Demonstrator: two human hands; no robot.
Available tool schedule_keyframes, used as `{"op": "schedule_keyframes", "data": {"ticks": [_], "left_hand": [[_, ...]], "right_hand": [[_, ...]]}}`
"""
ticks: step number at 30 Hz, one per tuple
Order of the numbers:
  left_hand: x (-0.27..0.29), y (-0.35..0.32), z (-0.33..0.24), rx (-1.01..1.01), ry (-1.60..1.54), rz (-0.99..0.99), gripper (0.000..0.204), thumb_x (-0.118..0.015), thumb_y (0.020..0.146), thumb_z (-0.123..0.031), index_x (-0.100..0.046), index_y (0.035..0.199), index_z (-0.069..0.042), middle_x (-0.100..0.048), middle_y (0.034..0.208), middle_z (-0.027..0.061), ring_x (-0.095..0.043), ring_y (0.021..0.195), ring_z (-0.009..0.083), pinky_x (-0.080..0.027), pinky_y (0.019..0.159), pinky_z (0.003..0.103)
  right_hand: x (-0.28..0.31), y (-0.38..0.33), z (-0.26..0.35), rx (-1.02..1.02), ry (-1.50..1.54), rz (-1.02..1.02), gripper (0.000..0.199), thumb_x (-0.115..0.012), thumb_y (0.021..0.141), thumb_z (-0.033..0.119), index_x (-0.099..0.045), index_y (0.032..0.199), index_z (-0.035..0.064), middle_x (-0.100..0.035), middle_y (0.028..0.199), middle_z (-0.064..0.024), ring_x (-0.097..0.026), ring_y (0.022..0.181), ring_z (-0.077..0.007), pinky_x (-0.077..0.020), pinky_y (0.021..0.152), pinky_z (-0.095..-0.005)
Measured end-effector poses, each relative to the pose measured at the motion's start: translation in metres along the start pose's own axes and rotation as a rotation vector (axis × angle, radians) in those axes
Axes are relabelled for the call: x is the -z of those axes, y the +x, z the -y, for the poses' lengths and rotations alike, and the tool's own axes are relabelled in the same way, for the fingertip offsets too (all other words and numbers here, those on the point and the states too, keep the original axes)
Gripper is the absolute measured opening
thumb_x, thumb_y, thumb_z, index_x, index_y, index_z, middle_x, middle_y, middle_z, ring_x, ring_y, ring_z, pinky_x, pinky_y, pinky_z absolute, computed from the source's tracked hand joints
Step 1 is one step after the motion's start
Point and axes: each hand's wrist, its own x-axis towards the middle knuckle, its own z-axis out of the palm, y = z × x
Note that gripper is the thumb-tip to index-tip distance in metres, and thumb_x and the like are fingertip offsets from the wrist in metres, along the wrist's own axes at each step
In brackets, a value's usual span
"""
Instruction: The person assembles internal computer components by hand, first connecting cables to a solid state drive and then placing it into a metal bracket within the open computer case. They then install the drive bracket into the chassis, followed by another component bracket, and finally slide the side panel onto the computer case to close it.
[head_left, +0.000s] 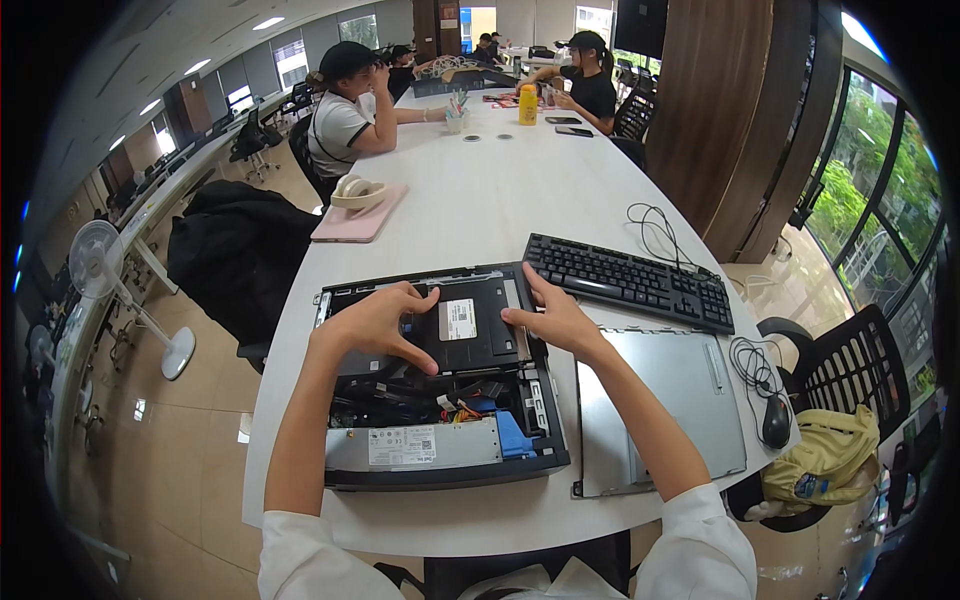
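Observation:
An opened black desktop computer case (440, 470) lies flat on the white table (480, 210) in front of me. Inside it sits a black drive caddy (475, 325) with a white label, above coloured cables and a grey power supply (415, 445). My left hand (375, 325) grips the caddy's left side, fingers spread over its top. My right hand (550, 318) holds its right edge. The removed grey side panel (660, 410) lies on the table just right of the case.
A black keyboard (630, 280) and its cable lie behind the panel; a black mouse (777, 420) sits at the table's right edge. A pink tablet case with headphones (358, 205) lies further back. Other people sit at the far end. Chairs flank the table.

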Motion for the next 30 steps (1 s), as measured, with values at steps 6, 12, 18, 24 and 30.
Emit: {"op": "schedule_keyframes", "data": {"ticks": [6, 12, 18, 24, 30], "left_hand": [[-0.005, 0.004, -0.003, 0.006, 0.018, -0.041, 0.12, -0.1, 0.051, -0.051, -0.053, 0.151, -0.007, -0.054, 0.135, 0.0159, -0.056, 0.125, 0.0312, -0.049, 0.105, 0.038], [-0.007, 0.007, -0.008, 0.029, 0.046, -0.045, 0.118, -0.101, 0.05, -0.049, -0.054, 0.15, -0.007, -0.052, 0.131, 0.0142, -0.056, 0.12, 0.03, -0.049, 0.103, 0.038], [-0.01, 0.007, -0.003, 0.017, 0.036, -0.053, 0.119, -0.1, 0.051, -0.052, -0.053, 0.151, -0.008, -0.049, 0.136, 0.0163, -0.056, 0.124, 0.0325, -0.049, 0.105, 0.04], [-0.013, 0.003, 0.001, 0.022, 0.092, -0.06, 0.118, -0.091, 0.06, -0.066, -0.048, 0.155, -0.01, -0.036, 0.151, 0.021, -0.041, 0.143, 0.0387, -0.041, 0.117, 0.046], [-0.025, 0.011, -0.007, -0.069, 0.161, -0.211, 0.096, -0.076, 0.083, -0.065, -0.043, 0.159, -0.016, -0.023, 0.165, 0.0191, -0.021, 0.155, 0.0401, -0.023, 0.126, 0.052]], "right_hand": [[-0.002, -0.001, 0.006, -0.019, -0.175, -0.057, 0.103, -0.074, 0.087, 0.034, -0.017, 0.162, -0.0057, -0.044, 0.155, -0.0318, -0.047, 0.143, -0.0393, -0.0384, 0.117, -0.0395], [0.0, -0.005, 0.012, -0.049, -0.189, -0.03, 0.099, -0.072, 0.089, 0.033, -0.017, 0.163, -0.0033, -0.042, 0.156, -0.0311, -0.046, 0.144, -0.039, -0.0376, 0.118, -0.0405], [-0.001, -0.002, 0.009, -0.036, -0.209, -0.038, 0.102, -0.074, 0.088, 0.038, -0.019, 0.162, -0.0053, -0.043, 0.156, -0.0319, -0.045, 0.145, -0.0395, -0.0374, 0.118, -0.0412], [-0.005, -0.005, 0.007, -0.003, -0.167, -0.092, 0.114, -0.08, 0.081, 0.054, -0.023, 0.161, -0.0057, -0.046, 0.151, -0.036, -0.048, 0.143, -0.0427, -0.0382, 0.118, -0.0419], [-0.01, -0.004, -0.002, -0.006, 0.0, -0.06, 0.121, -0.082, 0.081, 0.058, -0.016, 0.166, 0.0039, -0.035, 0.159, -0.0341, -0.043, 0.145, -0.0451, -0.0396, 0.116, -0.0482]]}}
